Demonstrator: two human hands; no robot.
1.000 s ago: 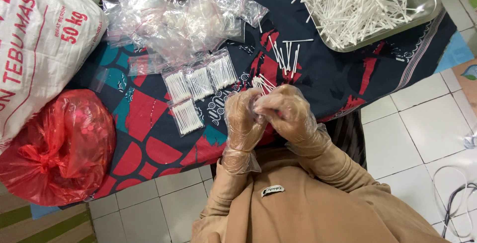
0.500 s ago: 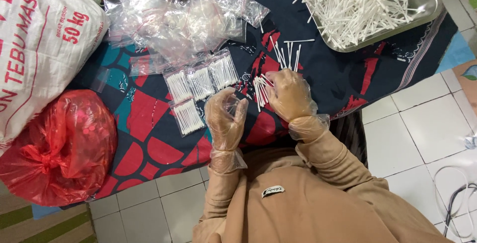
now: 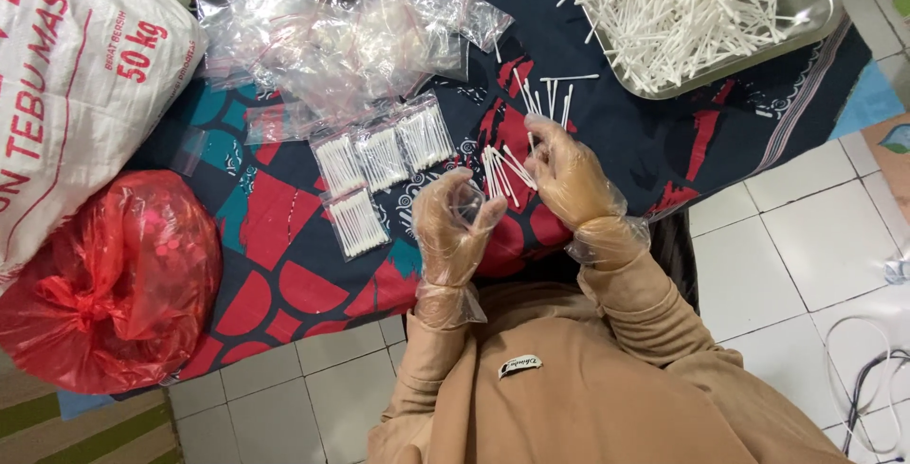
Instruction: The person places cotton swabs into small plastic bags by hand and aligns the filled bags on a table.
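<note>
Clear plastic gloves cover both hands. The fingers of the right hand (image 3: 569,175) are closed on a small bundle of white cotton swabs (image 3: 502,172), fanned out toward the left. A second ago the two hands were pressed together close to the body; now they have parted and moved out over the cloth, so the swabs look counted and ready for bagging. The left hand (image 3: 453,227) curls loosely around a small clear bag (image 3: 466,203), fingers half closed on it, just beside the swab tips. A few loose swabs (image 3: 550,99) lie just beyond the right hand. Four filled packets (image 3: 379,159) sit to the left, with a heap of empty clear bags (image 3: 332,37) farther off. A metal tray (image 3: 817,9) piled with swabs stands far right. Everything rests on a dark patterned cloth (image 3: 284,265) spread over a white tiled floor (image 3: 796,236); a red plastic bag (image 3: 104,284) and a white sack (image 3: 66,94) sit at the left.
</note>
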